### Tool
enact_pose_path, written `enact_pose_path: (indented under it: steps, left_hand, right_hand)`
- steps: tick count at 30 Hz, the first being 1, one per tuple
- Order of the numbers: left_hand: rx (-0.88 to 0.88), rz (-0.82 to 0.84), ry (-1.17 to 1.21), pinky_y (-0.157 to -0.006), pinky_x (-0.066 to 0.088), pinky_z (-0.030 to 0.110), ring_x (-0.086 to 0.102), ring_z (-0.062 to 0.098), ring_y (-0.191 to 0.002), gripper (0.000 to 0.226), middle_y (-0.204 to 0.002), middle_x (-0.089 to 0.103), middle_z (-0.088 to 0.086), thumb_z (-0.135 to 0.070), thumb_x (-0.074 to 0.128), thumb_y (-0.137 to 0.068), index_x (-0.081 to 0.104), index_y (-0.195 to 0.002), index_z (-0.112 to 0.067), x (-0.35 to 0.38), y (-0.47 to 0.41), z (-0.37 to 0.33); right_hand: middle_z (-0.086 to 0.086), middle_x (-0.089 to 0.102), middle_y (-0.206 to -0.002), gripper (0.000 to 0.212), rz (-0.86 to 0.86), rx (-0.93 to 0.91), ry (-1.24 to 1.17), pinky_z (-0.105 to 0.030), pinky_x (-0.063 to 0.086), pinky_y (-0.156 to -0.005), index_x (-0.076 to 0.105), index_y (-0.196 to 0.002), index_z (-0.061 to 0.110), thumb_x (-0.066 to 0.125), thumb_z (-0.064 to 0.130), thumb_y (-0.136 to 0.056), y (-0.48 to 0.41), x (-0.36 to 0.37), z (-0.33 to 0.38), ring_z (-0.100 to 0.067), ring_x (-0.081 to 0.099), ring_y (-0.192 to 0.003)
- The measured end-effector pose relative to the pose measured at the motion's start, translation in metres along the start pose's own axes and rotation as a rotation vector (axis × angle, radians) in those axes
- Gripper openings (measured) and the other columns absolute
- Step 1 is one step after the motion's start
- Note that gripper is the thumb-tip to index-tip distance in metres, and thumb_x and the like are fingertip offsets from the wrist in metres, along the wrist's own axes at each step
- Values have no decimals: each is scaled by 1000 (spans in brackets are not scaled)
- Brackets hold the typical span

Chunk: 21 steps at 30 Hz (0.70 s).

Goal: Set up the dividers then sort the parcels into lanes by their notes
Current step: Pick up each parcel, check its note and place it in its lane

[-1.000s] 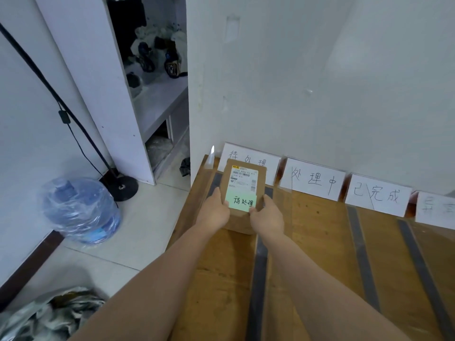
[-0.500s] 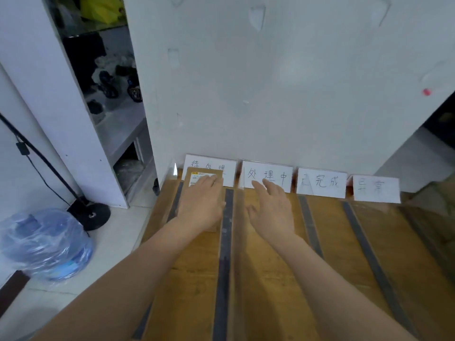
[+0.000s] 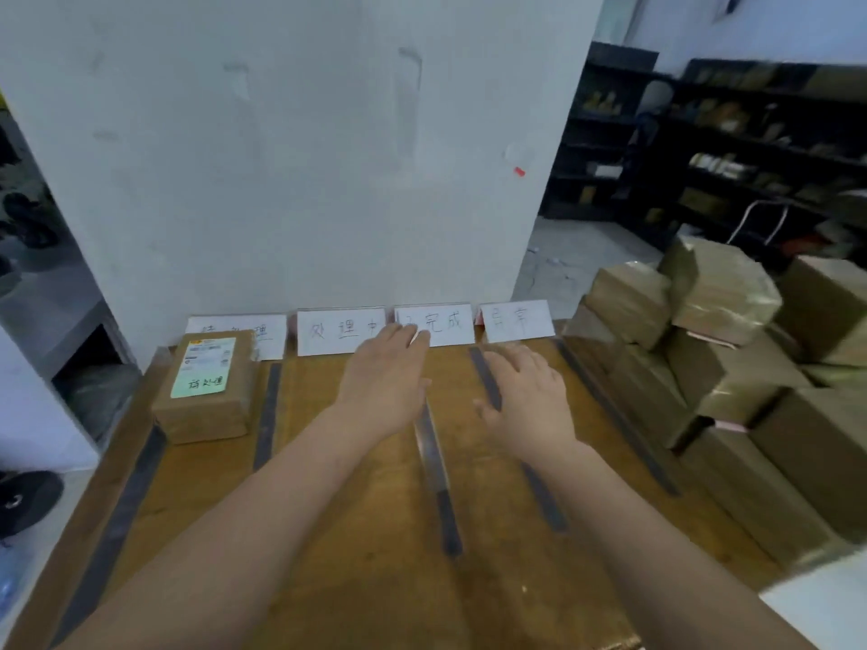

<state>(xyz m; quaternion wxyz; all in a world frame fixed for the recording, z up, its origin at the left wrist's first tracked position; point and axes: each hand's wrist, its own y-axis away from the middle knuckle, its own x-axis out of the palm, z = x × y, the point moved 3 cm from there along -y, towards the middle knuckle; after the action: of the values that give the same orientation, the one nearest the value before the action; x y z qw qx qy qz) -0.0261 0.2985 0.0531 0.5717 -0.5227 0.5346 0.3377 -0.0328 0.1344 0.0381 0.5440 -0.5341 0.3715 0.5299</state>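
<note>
Right of the parcel [image 3: 206, 387], left hand [image 3: 382, 382] and right hand [image 3: 525, 401] now hover flat, empty.

Behind the far edge of the desk [image 3: 356, 584] there's just a big white wall [image 3: 305, 180] with a tiny red sticker [image 3: 519, 171] near its right side, dark shelves [image 3: 732, 147] of blurry stuff well past the far right corner, and a black round base [image 3: 28, 501] on the floor [image 3: 558, 260] off the left edge.

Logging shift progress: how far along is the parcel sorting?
Done: four signs stand at the back, dark strips mark lanes, and one parcel with a green note lies in the leftmost lane. In hand: nothing; left hand and right hand hover open. Left: the pile of parcels at the right.
</note>
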Motion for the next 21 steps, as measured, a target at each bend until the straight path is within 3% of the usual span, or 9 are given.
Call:
enact_pose_path:
  steps: [11,21]
  left_hand:
    - [213,-9,70,-112,33,38,32,22,-141,60,-153,38,3,-36,55,-96,34,-148,-16,19,-11,-188]
    - [432,21,115,-116,28,37,22,21,-147,64,-159,29,3,-36,52,-99,26,-153,-17,49,-43,-323]
  right_hand:
    - [-6,32,-154,63,-23,260,47,-43,23,-116,34,-148,24,57,44,-93,91,-51,-173,-24,21,-146]
    - [-3,37,-149,59,-51,528,69,-43,28,-114,38,-145,28,57,46,-92,143,-78,-298,-24,29,-141]
